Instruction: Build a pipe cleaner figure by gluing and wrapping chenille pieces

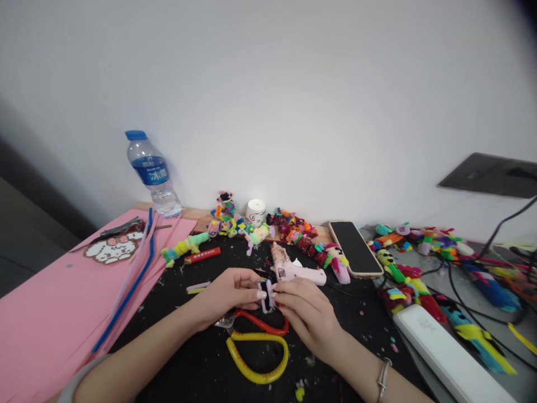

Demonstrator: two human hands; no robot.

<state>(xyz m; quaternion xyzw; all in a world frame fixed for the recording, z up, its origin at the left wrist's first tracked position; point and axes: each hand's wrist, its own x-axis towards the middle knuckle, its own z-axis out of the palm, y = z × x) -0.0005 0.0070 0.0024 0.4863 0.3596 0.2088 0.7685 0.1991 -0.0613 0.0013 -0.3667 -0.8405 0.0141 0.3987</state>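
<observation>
Between my two hands is a small figure of bent pale-lilac and dark pipe cleaners [267, 296], held just above the black mat [188, 347]. My left hand [235, 292] pinches its left side with thumb and fingers. On its right side, the fingertips of my right hand [308, 310] are closed. Directly below lie scissors [258, 358] with one yellow and one red handle loop; their blades are mostly hidden. Behind my right hand rests a pale pink glue gun [302, 273] with a stained nozzle. Short pipe cleaner pieces [198, 287] lie beside my left wrist.
Pink sheets [37, 313] with long blue pipe cleaners [126, 299] cover the left. A water bottle [151, 176] leans on the wall. Farther back are a red lighter-like stick [202, 256], a white cup [255, 212] and a phone [356, 249]. Colourful figures, cables and a white case [448, 352] fill the right.
</observation>
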